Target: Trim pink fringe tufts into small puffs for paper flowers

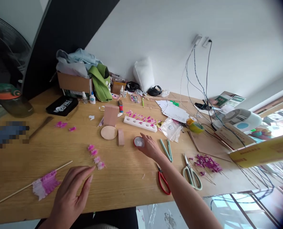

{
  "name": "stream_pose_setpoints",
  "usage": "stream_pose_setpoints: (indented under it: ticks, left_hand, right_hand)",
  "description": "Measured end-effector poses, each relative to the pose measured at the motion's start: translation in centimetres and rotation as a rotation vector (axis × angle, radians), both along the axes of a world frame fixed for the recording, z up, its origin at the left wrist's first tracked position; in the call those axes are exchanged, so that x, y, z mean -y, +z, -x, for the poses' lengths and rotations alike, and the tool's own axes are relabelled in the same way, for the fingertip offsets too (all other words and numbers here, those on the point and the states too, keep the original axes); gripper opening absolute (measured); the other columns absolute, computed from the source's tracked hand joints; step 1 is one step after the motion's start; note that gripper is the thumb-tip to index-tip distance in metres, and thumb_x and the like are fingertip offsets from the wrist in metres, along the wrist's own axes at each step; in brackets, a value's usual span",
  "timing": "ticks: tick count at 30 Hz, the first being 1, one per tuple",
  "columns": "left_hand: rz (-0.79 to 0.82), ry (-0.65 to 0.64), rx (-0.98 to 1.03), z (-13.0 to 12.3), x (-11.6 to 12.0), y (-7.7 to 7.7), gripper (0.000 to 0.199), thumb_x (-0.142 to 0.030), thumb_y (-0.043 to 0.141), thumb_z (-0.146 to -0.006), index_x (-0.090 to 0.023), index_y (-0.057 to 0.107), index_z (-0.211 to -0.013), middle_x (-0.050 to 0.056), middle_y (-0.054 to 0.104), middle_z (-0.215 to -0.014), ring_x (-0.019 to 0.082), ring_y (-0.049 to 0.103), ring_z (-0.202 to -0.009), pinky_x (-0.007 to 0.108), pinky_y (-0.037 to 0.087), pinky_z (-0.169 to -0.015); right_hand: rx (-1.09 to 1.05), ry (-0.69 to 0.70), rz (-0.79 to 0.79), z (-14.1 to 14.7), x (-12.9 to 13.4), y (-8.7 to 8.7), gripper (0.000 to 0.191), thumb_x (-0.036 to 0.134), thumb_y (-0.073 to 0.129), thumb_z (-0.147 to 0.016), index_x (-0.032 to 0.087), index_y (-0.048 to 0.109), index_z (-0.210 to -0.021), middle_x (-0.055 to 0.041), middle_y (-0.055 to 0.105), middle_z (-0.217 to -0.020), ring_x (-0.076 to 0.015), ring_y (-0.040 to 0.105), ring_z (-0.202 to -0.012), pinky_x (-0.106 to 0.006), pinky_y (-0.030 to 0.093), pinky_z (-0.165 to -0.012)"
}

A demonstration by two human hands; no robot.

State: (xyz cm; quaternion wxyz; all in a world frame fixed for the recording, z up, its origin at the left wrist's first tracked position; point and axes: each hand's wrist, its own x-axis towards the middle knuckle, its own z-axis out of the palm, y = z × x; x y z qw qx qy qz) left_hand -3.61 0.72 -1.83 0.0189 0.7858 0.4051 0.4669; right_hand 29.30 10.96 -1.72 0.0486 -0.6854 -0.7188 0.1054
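Observation:
My right hand (149,145) is at a small round red-rimmed dish (139,142), its fingers curled at the dish's right edge. My left hand (72,190) hovers over the front left of the table, thumb and fingers apart, with nothing between them. Just beyond its fingertips lie small pink and white flower pieces (97,159). To its left, a thin stick carries a pink and white fringed strip (46,184). A round wooden disc (109,132) and a small wooden block (121,137) lie left of the dish. Behind is a white holder (140,124) with pink pieces.
Red-handled scissors (164,183), pale green-handled scissors (192,176) and green strips (166,150) lie around my right forearm. Purple flowers (208,163) are farther right. A cardboard box (74,83), glue bottles (92,98) and a white fan (241,119) stand toward the back.

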Motion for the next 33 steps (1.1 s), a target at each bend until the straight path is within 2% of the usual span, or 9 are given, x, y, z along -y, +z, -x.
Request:
stream_pose_setpoints:
  ticks: [5,9,14,18,21,23,27,29,33]
  left_hand:
    - [0.014,0.055,-0.006,0.6,0.1,0.2,0.025,-0.011,0.053,-0.088,-0.019,0.059,-0.111,0.007,0.065,-0.096,0.02,0.062,-0.09,0.032,0.052,-0.08]
    - [-0.001,0.093,-0.015,1.9,0.1,-0.2,0.025,-0.011,0.053,-0.088,-0.018,0.059,-0.111,0.008,0.064,-0.097,0.02,0.062,-0.093,0.033,0.051,-0.082]
    - [0.0,0.111,-0.014,2.6,-0.2,-0.7,0.026,-0.01,0.053,-0.088,-0.016,0.059,-0.112,0.008,0.064,-0.099,0.019,0.062,-0.094,0.031,0.051,-0.084]
    - [0.0,0.108,-0.001,2.3,-0.6,-0.7,0.027,-0.008,0.053,-0.087,-0.018,0.06,-0.111,0.007,0.065,-0.096,0.019,0.063,-0.092,0.031,0.052,-0.083]
    - [-0.002,0.111,0.018,2.2,-0.7,-0.5,0.029,-0.007,0.054,-0.087,-0.019,0.06,-0.113,0.006,0.066,-0.096,0.019,0.063,-0.092,0.031,0.053,-0.083]
    - [0.003,0.122,0.039,2.3,-0.6,-0.4,0.03,-0.007,0.054,-0.086,-0.019,0.06,-0.113,0.006,0.066,-0.096,0.019,0.064,-0.091,0.031,0.053,-0.082]
    - [0.021,0.148,0.048,2.6,-0.3,-0.2,0.031,-0.006,0.053,-0.086,-0.02,0.06,-0.113,0.006,0.067,-0.094,0.018,0.064,-0.09,0.031,0.053,-0.081]
    - [0.023,0.16,0.047,2.8,-0.2,-0.2,0.031,-0.006,0.052,-0.086,-0.02,0.059,-0.113,0.006,0.067,-0.094,0.018,0.064,-0.09,0.031,0.053,-0.081]
    - [0.037,0.192,0.051,3.5,-0.1,-0.3,0.031,-0.006,0.051,-0.087,-0.021,0.058,-0.114,0.007,0.066,-0.095,0.019,0.063,-0.091,0.033,0.053,-0.082]
  right_hand:
    - [0.004,0.051,-0.035,2.4,-4.0,-0.4,0.069,0.032,0.065,-0.08,0.01,0.039,-0.14,-0.0179,0.055,-0.128,-0.0288,0.046,-0.123,-0.037,0.036,-0.1]
    - [0.015,0.05,-0.039,3.1,-5.3,-0.6,0.06,0.032,0.068,-0.08,0.012,0.048,-0.133,-0.0162,0.058,-0.124,-0.028,0.048,-0.12,-0.036,0.038,-0.098]
    - [0.043,0.032,-0.101,4.6,-4.3,0.4,0.046,0.037,0.056,-0.089,0.015,0.05,-0.129,-0.0162,0.051,-0.132,-0.028,0.044,-0.125,-0.036,0.035,-0.101]
    - [0.062,0.053,-0.052,8.0,-2.9,1.5,0.042,0.047,0.048,-0.092,0.018,0.051,-0.122,-0.0117,0.067,-0.101,-0.0264,0.064,-0.094,-0.034,0.046,-0.077]
    - [0.117,0.051,-0.018,10.4,-2.4,1.7,0.048,0.052,0.05,-0.088,0.018,0.049,-0.121,-0.0122,0.069,-0.091,-0.029,0.067,-0.083,-0.034,0.046,-0.066]
    - [0.162,0.055,-0.006,11.4,-2.5,1.5,0.044,0.049,0.051,-0.087,0.019,0.047,-0.12,-0.0112,0.069,-0.091,-0.029,0.069,-0.08,-0.033,0.046,-0.063]
    - [0.193,0.048,-0.007,11.9,-3.0,0.8,0.035,0.031,0.047,-0.088,0.019,0.047,-0.12,-0.0108,0.07,-0.092,-0.028,0.07,-0.079,-0.032,0.045,-0.061]
    - [0.198,0.032,-0.012,11.8,-3.1,0.8,0.038,0.025,0.044,-0.089,0.016,0.043,-0.126,-0.012,0.07,-0.091,-0.0271,0.07,-0.078,-0.032,0.045,-0.061]
    - [0.21,-0.014,-0.051,11.6,-2.0,1.1,0.047,0.025,0.043,-0.089,0.014,0.036,-0.134,-0.0121,0.07,-0.09,-0.0271,0.07,-0.076,-0.03,0.043,-0.056]
